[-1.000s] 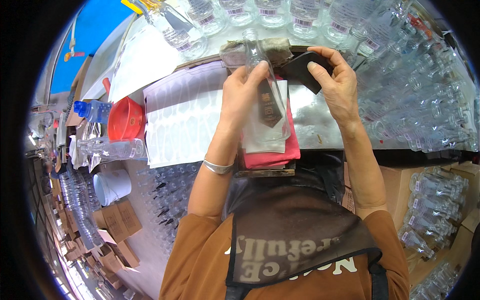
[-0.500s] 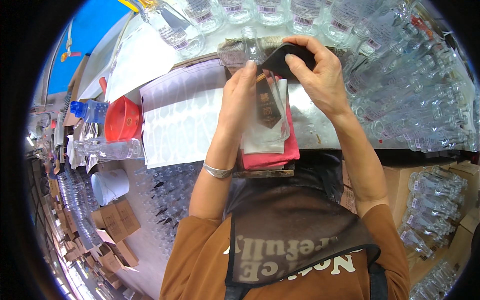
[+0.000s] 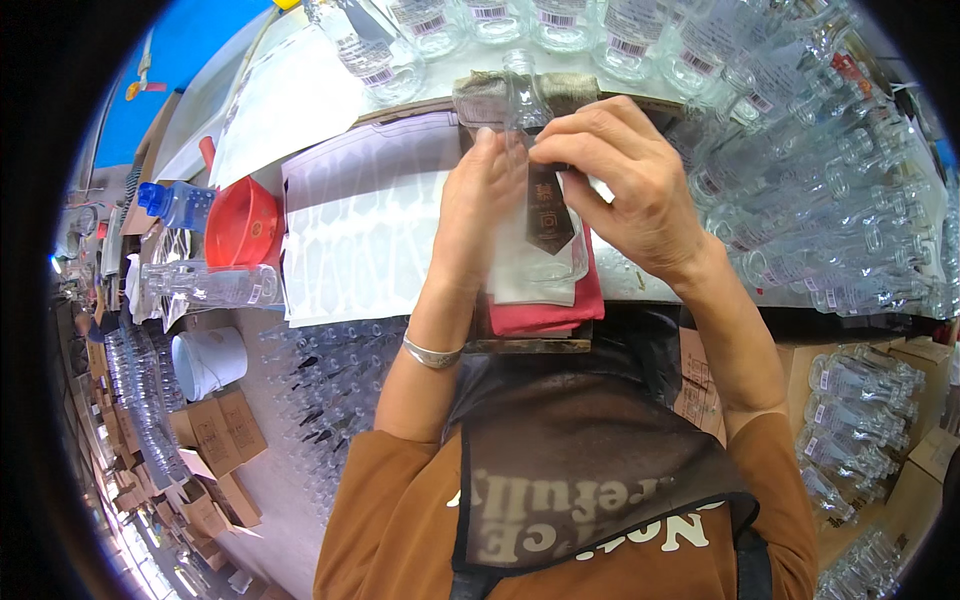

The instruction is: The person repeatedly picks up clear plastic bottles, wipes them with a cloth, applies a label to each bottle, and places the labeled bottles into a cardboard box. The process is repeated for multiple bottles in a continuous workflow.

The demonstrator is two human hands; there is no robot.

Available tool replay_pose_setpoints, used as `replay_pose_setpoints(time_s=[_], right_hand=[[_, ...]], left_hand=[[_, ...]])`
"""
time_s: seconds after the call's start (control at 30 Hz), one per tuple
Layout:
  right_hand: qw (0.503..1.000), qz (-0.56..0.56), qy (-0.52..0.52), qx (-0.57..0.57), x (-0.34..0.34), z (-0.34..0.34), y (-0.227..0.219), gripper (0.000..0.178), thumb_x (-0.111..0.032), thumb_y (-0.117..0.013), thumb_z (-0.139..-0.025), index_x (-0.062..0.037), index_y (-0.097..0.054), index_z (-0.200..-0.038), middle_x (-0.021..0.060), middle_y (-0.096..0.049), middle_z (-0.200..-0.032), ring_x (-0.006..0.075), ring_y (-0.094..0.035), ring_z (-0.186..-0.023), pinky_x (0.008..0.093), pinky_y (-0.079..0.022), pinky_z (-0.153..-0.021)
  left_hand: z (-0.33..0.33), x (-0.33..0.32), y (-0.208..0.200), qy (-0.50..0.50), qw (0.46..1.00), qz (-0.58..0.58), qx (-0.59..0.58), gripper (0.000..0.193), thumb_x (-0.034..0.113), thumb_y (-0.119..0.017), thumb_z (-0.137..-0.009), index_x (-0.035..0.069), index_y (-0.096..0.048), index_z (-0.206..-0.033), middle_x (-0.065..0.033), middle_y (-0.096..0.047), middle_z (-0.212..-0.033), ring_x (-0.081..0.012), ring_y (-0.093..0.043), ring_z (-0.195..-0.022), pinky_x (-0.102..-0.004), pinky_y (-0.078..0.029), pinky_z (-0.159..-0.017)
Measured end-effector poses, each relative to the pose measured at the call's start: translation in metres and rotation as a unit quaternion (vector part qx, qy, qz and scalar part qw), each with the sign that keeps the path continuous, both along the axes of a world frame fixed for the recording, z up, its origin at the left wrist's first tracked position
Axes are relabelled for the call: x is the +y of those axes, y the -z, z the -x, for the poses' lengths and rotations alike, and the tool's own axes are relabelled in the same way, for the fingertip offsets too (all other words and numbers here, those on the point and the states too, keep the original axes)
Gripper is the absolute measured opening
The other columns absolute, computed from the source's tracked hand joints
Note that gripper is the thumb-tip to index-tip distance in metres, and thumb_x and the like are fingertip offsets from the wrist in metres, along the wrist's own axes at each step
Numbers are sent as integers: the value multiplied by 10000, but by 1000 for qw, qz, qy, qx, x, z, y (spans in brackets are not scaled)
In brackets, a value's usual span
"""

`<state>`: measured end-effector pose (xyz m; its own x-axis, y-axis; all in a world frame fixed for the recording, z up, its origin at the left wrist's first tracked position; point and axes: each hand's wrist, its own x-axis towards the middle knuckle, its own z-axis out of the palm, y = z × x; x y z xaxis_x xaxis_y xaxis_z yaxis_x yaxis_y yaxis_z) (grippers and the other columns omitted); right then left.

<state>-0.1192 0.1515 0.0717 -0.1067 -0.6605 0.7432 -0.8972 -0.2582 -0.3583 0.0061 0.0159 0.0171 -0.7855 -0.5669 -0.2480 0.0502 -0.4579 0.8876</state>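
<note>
A clear glass bottle [image 3: 575, 262] lies on folded white and pink cloths [image 3: 545, 318], its neck resting on a rolled grey cloth [image 3: 480, 97]. On its face is a long black label [image 3: 545, 205] with gold lettering and a pointed lower end. My left hand [image 3: 478, 195], a little blurred, is closed along the bottle's left side, its thumb up by the shoulder. With fingers bent and pinched, my right hand [image 3: 625, 175] holds the label's upper end at the bottle's shoulder. Those fingertips partly hide the label's top.
Left of the bottle lie printed white sheets [image 3: 370, 220], a red bowl [image 3: 242, 225] and a blue-capped bottle [image 3: 178, 205]. Labelled glass bottles [image 3: 625, 40] line the far edge. More bottles [image 3: 830, 220] crowd the right side. A white bucket [image 3: 208, 362] stands on the floor.
My right hand has moved down and left, toward the bottle's shoulder. The wide dark piece it held out to the right no longer shows. My left hand stays beside the bottle.
</note>
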Motion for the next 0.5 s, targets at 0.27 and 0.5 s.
replay_pose_setpoints(time_s=[0.27, 0.5], right_hand=[[944, -99, 26, -315, 5, 21, -20, 260, -51, -629, -900, 0, -687, -1148, 56, -723, -1004, 121, -676, -894, 265, -550, -822], [954, -137, 44, -264, -34, 55, -13, 273, -123, -630, -913, -45, -695, -1167, 36, -707, -942, 93, -641, -860, 259, -529, -799]], left_hand=[[-4, 3, -6, -8, 1000, 22, -5, 668, 499, -552, -1014, -75, -519, -1355, -214, -585, -1350, -273, -579, -1248, -370, -448, -1061], [-4, 8, -13, -20, 999, 48, -11, 614, 480, -562, -1016, -60, -559, -1307, -178, -629, -1291, -247, -604, -1204, -356, -463, -1040]])
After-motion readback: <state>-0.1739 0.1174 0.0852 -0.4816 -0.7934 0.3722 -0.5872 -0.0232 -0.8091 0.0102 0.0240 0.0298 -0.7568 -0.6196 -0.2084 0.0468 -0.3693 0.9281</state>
